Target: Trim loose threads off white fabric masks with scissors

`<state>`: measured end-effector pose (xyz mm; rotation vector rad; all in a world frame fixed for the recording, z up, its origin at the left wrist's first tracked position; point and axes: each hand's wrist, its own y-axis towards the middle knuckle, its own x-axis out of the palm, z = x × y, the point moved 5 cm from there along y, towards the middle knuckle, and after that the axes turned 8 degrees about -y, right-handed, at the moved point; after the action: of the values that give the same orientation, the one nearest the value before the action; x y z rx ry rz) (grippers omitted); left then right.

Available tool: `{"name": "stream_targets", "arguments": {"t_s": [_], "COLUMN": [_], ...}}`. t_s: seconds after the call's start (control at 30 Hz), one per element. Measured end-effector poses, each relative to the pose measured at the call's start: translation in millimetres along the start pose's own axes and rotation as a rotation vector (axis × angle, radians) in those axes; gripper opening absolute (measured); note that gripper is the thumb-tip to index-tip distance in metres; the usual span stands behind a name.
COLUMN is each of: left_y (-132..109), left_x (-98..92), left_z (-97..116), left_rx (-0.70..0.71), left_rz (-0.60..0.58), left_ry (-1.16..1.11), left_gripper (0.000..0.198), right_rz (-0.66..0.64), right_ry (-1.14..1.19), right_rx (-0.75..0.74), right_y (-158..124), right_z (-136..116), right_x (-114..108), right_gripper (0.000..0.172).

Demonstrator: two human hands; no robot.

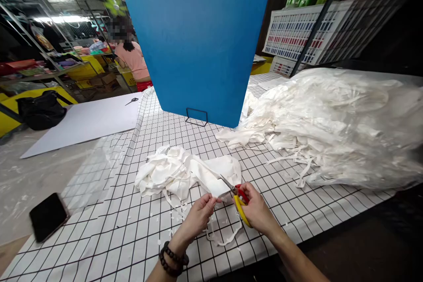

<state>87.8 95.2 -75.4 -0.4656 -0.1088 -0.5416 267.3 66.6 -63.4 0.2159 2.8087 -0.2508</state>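
Observation:
My right hand (256,208) is closed around the handles of a pair of scissors (243,209), one loop red and the other yellow. Their slim metal blades point up and left over white fabric. My left hand (200,213), with dark beads at the wrist, pinches the near edge of a white cloth piece (216,172) just left of the scissors. Beside that cloth lies a crumpled white fabric pile (167,169). A thin white strap (228,240) loops on the table below my hands, and small white scraps are scattered around.
Plastic-wrapped white fabric (346,128) is heaped at right. A blue board (201,44) stands at the back on a wire stand (197,116). At left are a phone (49,217), a white sheet (95,119) with black scissors (132,101), and a black bag (41,110). Farther back, a person (132,59).

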Motion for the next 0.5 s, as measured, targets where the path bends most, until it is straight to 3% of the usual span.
{"name": "stream_targets", "arguments": {"t_s": [0.13, 0.27, 0.37, 0.5], "left_y": [2.1, -12.9, -24.1, -20.7], "left_x": [4.9, 7.8, 8.0, 13.0], "left_z": [8.7, 39.7, 55.7, 54.4], "left_rx": [0.117, 0.429, 0.535, 0.529], "left_rz": [0.033, 0.197, 0.298, 0.172], "left_ry": [0.057, 0.292, 0.364, 0.196], "left_gripper": [0.044, 0.032, 0.029, 0.029], "right_rz": [0.002, -0.043, -0.072, -0.090], "right_ry": [0.126, 0.222, 0.225, 0.240], "right_rx": [-0.048, -0.092, -0.092, -0.080], "right_y": [2.8, 5.3, 6.6, 8.7], "right_z": [0.0, -8.3, -12.5, -11.8], "right_x": [5.5, 15.4, 19.3, 17.2], "right_gripper": [0.032, 0.033, 0.033, 0.032]}}
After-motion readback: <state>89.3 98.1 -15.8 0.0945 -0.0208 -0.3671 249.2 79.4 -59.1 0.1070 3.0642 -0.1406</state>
